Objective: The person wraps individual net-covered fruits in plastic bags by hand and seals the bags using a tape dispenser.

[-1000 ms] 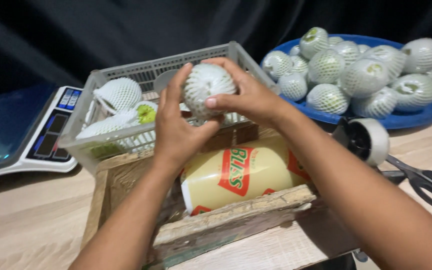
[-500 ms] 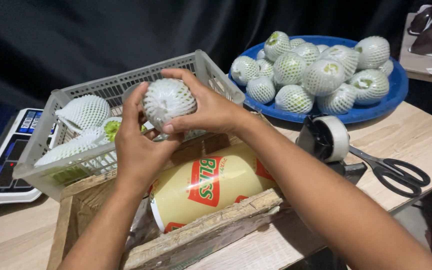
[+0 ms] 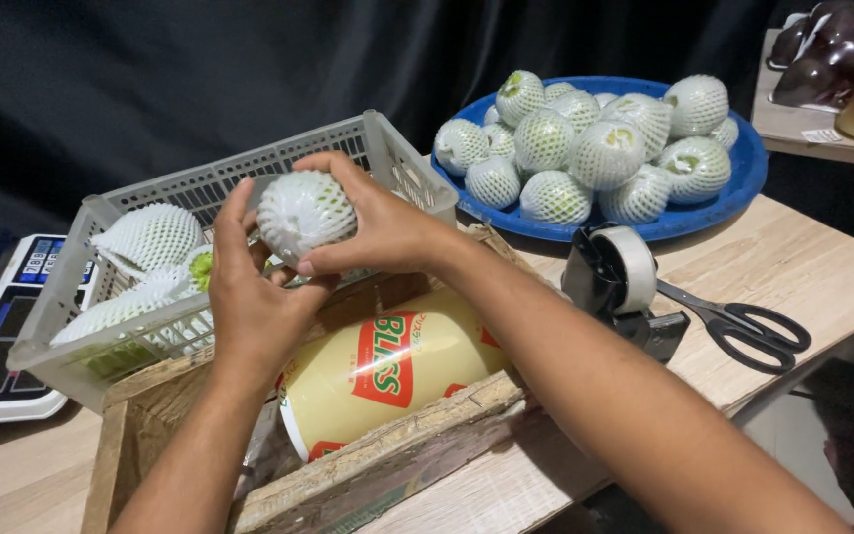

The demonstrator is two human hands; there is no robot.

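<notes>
Between the hands, above the grey basket's (image 3: 249,183) near rim, a foam-netted fruit (image 3: 303,211) is gripped: left hand (image 3: 254,297) cupping below, right hand (image 3: 383,232) clasping over it. Beneath them lies a wooden crate (image 3: 387,465). Rightward, apparently clear bench (image 3: 793,262) separates tape dispenser (image 3: 617,277), scissors (image 3: 748,328) and blue tray (image 3: 733,193).

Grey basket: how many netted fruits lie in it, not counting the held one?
2 netted fruits: one in the back left corner, one along the front wall. The held fruit may hide more.
</notes>
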